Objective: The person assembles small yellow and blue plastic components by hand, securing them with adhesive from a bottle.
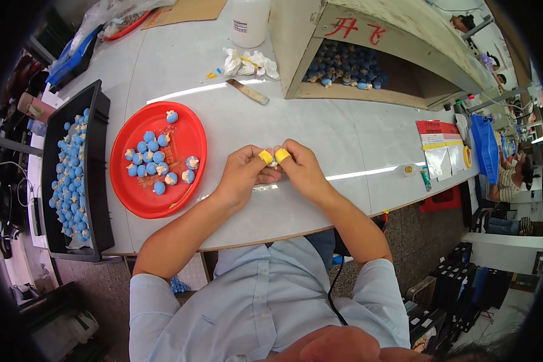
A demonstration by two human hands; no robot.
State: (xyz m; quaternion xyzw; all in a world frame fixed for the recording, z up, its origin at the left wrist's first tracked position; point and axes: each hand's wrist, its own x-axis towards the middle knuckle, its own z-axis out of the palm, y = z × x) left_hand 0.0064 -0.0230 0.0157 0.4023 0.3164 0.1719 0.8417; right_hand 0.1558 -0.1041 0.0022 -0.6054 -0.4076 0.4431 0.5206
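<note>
My left hand (246,172) and my right hand (300,172) meet over the table, both closed around one small pale piece (273,163). Yellow tape wraps each thumb. Fingers cover most of the piece, so its full shape stays hidden. Left of my hands lies a round red tray (190,123) with several small blue-and-cream figure heads (149,136) on it. Farther left, a black crate (99,181) holds many more of the same blue pieces (69,181).
A wooden box shelf (308,57) at the far right contains more blue pieces. Beyond my hands lie a flat scraper (248,92), crumpled tissue (252,63) and a white bottle (249,24). A red-and-white packet (440,145) and a small jar (409,171) sit at right.
</note>
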